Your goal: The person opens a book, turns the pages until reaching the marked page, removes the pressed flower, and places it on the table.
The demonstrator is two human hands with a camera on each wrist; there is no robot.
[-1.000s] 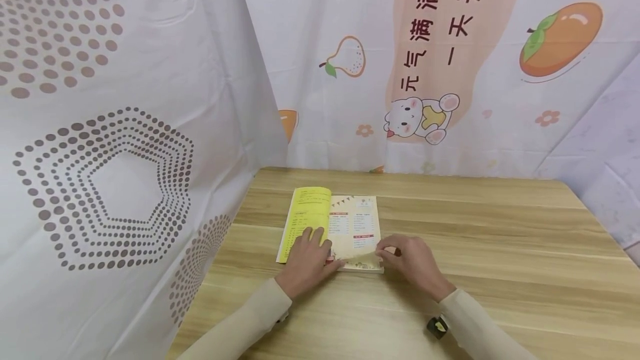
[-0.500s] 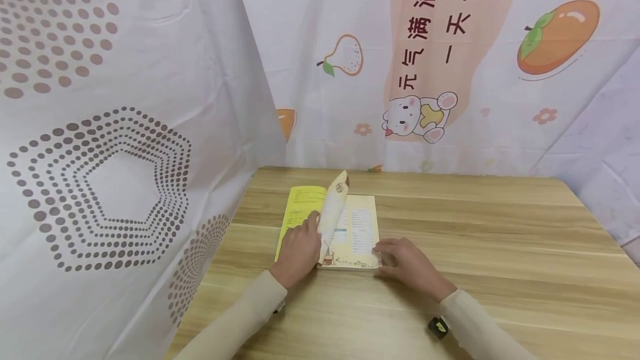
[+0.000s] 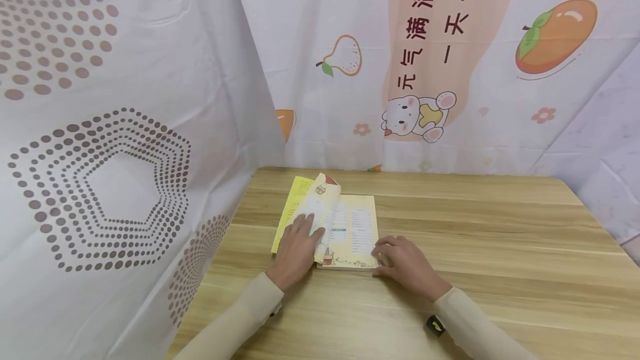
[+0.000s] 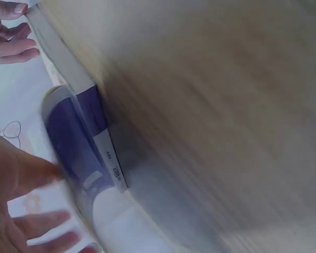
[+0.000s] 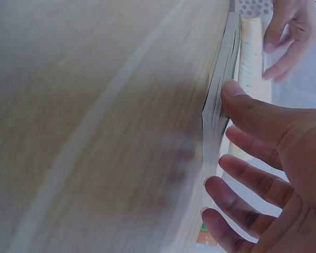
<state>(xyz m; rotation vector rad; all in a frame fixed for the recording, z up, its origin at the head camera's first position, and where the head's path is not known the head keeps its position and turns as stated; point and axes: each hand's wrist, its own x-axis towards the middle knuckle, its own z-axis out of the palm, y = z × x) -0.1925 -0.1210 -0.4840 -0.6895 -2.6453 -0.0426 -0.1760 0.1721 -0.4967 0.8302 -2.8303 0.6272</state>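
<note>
A thick paperback book lies spread on the table, its right page printed with columns of text. One turned leaf curls over to the left above the yellow inner cover. My left hand rests on that leaf with its fingers extended. At the book's lower right corner is my right hand. In the right wrist view, its thumb touches the page edges while the fingers spread loosely along the side. The purple and white spine shows in the left wrist view.
A wood-grain table carries the book. White printed curtains hang behind it and along the left side. A small dark device sits at the right cuff.
A leaf has turned over from right to left, showing a different page. My left hand has shifted slightly left with it; my right hand has moved little and no longer lifts the page corner.
</note>
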